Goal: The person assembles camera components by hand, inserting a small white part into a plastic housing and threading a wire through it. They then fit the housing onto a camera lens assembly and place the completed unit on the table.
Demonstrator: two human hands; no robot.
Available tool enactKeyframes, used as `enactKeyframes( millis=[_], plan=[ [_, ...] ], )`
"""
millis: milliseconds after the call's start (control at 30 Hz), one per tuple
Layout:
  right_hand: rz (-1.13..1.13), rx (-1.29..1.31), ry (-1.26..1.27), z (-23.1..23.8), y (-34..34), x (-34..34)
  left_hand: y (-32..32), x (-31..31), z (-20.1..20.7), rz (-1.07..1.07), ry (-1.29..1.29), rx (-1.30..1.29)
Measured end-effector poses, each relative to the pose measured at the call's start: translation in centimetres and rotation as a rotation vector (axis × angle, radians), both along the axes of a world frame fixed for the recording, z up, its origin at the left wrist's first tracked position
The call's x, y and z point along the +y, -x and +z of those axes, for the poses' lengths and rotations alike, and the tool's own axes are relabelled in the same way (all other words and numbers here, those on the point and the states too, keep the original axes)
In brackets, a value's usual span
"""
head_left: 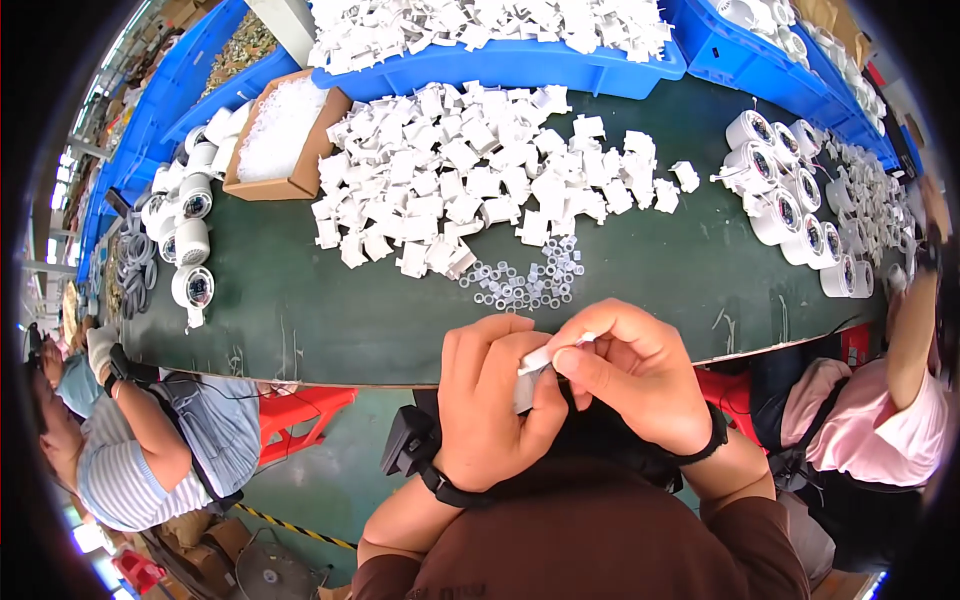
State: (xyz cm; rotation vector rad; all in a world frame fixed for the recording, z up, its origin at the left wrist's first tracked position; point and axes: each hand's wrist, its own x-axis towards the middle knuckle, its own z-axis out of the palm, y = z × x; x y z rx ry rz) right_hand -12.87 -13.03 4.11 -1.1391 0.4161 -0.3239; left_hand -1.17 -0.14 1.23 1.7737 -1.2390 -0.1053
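In front of my chest, just off the near table edge, my left hand grips a small white plastic part between thumb and fingers. My right hand pinches the same part at its right end, fingertips curled over it. Much of the part is hidden by my fingers, so I cannot tell whether a smaller piece sits in it. Beyond my hands lies a scatter of small translucent plastic rings. Behind the rings spreads a big heap of similar white plastic parts.
A cardboard box of clear small pieces stands left of the heap. Round white housings line the left, with more housings at the right. Blue bins edge the far side. People sit on both sides, one in a striped shirt.
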Motion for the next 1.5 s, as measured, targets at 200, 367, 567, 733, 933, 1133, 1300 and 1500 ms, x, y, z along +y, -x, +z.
enactKeyframes(
  millis=[200, 367, 567, 733, 933, 1133, 1300, 1500],
  plan=[
    [-0.118, -0.077, 0.530, -0.8, 0.4, 1.0, -0.7, -0.4, 0.3, 0.020, 0.014, 0.137],
    [-0.275, -0.067, 0.960, -1.4, -0.3, 1.6, -0.5, -0.6, 0.7, 0.050, 0.033, 0.234],
    [-0.227, -0.075, 0.978, -0.6, -0.2, 1.3, -0.5, -0.4, 0.4, 0.017, 0.029, 0.235],
    [-0.208, -0.096, 0.834, -1.1, -0.4, 1.5, -0.6, -0.3, 0.4, 0.022, 0.034, 0.284],
    [-0.236, 0.009, 0.927, -1.0, -0.6, 1.6, -0.8, -0.3, 0.3, -0.001, 0.046, 0.276],
    [-0.230, 0.068, 0.854, -0.2, -0.3, 1.6, -1.1, -0.3, 0.3, -0.079, 0.052, 0.272],
    [0.122, 0.100, 0.745, 2.1, 0.5, -2.1, -1.1, 0.3, 0.0, -0.042, 0.057, 0.280],
    [-0.444, 0.451, 1.428, -1.1, 0.4, -11.5, -1.4, 0.1, 0.1, -0.052, 0.051, 0.290]
  ],
)
